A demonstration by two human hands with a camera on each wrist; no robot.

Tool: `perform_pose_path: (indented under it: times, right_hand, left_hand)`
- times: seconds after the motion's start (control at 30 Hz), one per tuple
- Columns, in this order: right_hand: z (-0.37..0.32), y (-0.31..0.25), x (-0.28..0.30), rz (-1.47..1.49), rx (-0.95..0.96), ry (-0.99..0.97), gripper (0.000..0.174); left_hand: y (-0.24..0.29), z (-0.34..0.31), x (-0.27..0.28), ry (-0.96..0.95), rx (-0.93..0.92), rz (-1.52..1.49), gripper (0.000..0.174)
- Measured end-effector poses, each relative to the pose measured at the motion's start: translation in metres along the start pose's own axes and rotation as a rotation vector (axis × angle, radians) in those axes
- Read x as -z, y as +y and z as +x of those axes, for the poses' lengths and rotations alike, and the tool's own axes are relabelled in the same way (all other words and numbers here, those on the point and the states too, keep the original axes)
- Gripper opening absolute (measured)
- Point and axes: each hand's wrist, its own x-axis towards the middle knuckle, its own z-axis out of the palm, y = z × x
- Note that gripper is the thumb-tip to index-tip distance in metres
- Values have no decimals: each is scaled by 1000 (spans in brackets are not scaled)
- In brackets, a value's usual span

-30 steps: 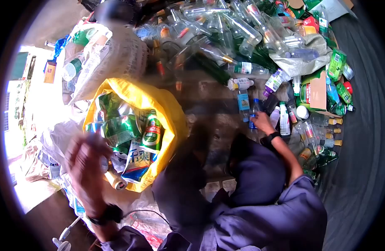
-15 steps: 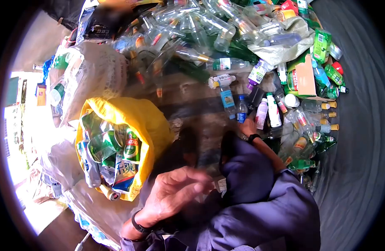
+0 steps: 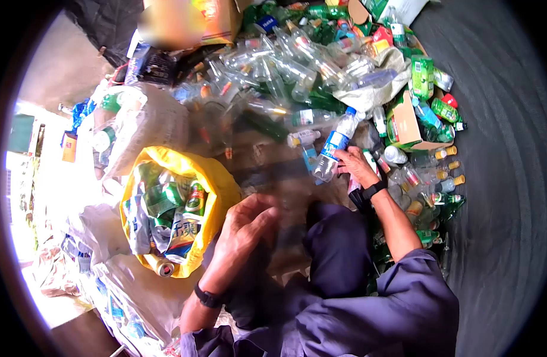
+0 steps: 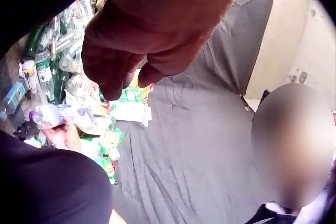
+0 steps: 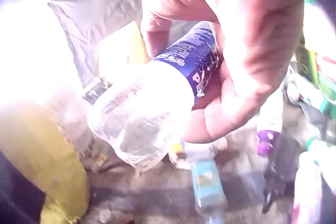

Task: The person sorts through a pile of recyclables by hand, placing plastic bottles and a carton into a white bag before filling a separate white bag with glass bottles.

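My right hand (image 3: 358, 166) grips a clear plastic bottle (image 3: 334, 144) with a blue label and blue cap, lifted and tilted over the floor. In the right wrist view its ribbed clear base (image 5: 142, 119) faces the camera, and fingers wrap the label. My left hand (image 3: 244, 229) hovers beside the yellow sack (image 3: 224, 189), fingers loosely bent and holding nothing; the left wrist view shows it from beneath. Inside the sack lie crushed cans, among them a green can (image 3: 195, 201). Below the raised bottle lies another with a pale blue label (image 3: 309, 157).
A heap of clear glass bottles (image 3: 279, 65) spreads across the back. To the right stand a cardboard box (image 3: 409, 124) and gold-capped bottles (image 3: 434, 157), bordered by dark cloth (image 3: 493, 178). A stuffed white sack (image 3: 154, 116) sits at left behind the yellow one.
The right hand has picked the blue-labelled bottle up from among the standing ones and tipped it. My left hand came away from over the yellow sack toward the middle.
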Motion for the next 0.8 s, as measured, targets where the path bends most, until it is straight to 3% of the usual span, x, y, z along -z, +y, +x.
perform_pose_path:
  times: [0.03, 0.1, 0.17, 0.27, 0.3, 0.4, 0.57, 0.67, 0.8]
  right_hand:
    - [-9, -29, -15, 30, 35, -34, 42]
    - [-26, -77, -38, 86, 41, -175, 41]
    - [-46, -116, -67, 114, 63, -299, 42]
    - [-76, -150, -110, 166, 86, -441, 43]
    - [-83, -154, -122, 187, 81, -492, 43]
    - [-88, -149, -149, 192, 73, -478, 42]
    - [-97, -137, -165, 289, 37, -516, 36]
    - [-107, -137, -178, 313, 96, -516, 35]
    - [-115, -146, -179, 255, 189, -356, 33]
  left_hand:
    - [-4, 2, -1, 11, -22, 4, 26]
    - [-17, 10, -1, 107, -294, 252, 42]
    - [-33, 21, 10, 95, -387, 305, 70]
    - [-25, 20, 5, 123, -409, 288, 82]
    - [-22, 19, 5, 178, -451, 371, 79]
    - [-24, 5, 9, 112, -458, 232, 72]
    - [-27, -9, 12, 148, -544, 243, 71]
    - [-19, -17, 9, 229, -601, 503, 72]
    - [-6, -39, 17, 173, -499, 245, 73]
